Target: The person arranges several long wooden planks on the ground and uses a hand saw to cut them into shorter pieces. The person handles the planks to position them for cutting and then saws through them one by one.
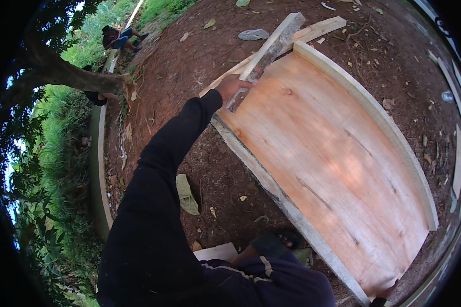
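A reddish-brown plywood panel (338,158) lies on the ground, stretching from the top centre to the lower right. One wooden strip (374,110) stands along its far long edge, and a greyer strip (287,204) runs along its near one. At the panel's upper left end, my left hand (234,88) is closed around a rough, weathered plank (271,46), thumb on top. Beneath that plank, a paler board (320,29) crosses at an angle. Only a sliver of my right hand (388,291) shows, at the panel's lower right corner; its fingers are mostly hidden.
Red-brown soil (189,56) with scattered leaves surrounds the panel. Long wood pieces (458,153) lie at the right rim. A tree trunk (87,79) leans in at left beside grass and a low kerb (102,169). A person (120,38) sits far off at upper left.
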`<state>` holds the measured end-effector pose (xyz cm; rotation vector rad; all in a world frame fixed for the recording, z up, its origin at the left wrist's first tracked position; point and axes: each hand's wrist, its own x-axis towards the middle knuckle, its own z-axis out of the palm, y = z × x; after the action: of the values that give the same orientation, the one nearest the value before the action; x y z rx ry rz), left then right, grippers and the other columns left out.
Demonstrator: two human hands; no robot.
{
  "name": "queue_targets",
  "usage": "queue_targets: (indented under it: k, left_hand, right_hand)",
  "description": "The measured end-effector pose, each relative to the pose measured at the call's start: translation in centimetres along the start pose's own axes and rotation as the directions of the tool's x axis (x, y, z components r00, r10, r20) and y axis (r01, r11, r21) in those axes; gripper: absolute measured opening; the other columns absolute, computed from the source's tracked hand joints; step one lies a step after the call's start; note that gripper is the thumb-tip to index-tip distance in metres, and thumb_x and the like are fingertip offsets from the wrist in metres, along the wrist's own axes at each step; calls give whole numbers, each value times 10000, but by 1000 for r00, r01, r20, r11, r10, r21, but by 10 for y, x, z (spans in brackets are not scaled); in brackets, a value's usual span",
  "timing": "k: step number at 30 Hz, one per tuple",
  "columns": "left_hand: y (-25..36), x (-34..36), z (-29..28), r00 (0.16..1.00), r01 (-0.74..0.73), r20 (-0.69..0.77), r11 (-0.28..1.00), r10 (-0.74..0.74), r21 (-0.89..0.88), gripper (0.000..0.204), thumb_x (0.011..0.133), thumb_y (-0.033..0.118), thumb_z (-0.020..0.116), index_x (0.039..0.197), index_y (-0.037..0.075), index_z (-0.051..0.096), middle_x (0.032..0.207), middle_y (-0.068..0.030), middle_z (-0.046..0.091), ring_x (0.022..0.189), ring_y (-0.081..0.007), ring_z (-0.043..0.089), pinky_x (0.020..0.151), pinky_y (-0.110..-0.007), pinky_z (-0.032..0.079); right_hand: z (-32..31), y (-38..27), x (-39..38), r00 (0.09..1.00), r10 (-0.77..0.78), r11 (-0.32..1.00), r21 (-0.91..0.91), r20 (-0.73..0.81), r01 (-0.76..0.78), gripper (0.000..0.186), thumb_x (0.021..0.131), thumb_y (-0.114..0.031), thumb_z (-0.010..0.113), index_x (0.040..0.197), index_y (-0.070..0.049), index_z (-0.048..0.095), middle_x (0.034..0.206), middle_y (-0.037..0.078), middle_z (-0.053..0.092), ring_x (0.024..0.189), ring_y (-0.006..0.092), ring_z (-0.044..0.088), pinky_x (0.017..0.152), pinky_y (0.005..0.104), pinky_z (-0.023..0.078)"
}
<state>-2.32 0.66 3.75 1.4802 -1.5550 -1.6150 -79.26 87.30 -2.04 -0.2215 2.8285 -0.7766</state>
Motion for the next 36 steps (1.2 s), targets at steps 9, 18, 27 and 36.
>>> queue_targets:
  k: [9, 18, 27, 36]
  left_hand:
    - [18, -13, -11, 996, 83, 1, 984, -84, -157, 444, 938, 243, 732, 1297, 10, 612, 1083, -86, 705, 880, -166, 726, 709, -319, 605]
    - [34, -10, -5, 998, 33, -45, 988, -40, -149, 410, 924, 233, 743, 1225, -23, 635, 1000, -84, 714, 788, -159, 713, 698, -342, 586]
    - [38, 0, -8, 999, 0, -48, 996, -5, -94, 399, 922, 240, 741, 1213, -19, 653, 1021, -94, 730, 824, -170, 733, 729, -331, 598]
    - [28, 36, -30, 996, 3, -88, 997, 4, 83, 434, 894, 307, 763, 1191, -4, 702, 1095, -105, 723, 950, -200, 715, 846, -359, 553]
  right_hand:
    - [-3, -44, -54, 988, -153, 835, -539, -27, 115, 494, 1074, -274, 511, 1498, -21, 506, 1359, 126, 657, 1246, 268, 593, 1076, 376, 464]
    - [0, -34, -79, 913, -404, 610, -727, 57, 316, 486, 996, -118, 594, 1459, 2, 507, 1341, 214, 660, 1210, 355, 639, 1060, 434, 491]
    - [5, 6, -64, 849, -528, 649, -652, -16, 391, 671, 904, -229, 710, 1489, -11, 465, 1340, 257, 646, 1174, 433, 655, 967, 504, 528]
    - [61, 9, -52, 986, -163, 972, -167, 39, 167, 380, 1076, -272, 524, 1344, -16, 609, 1118, 24, 618, 1117, 141, 530, 1020, 321, 446]
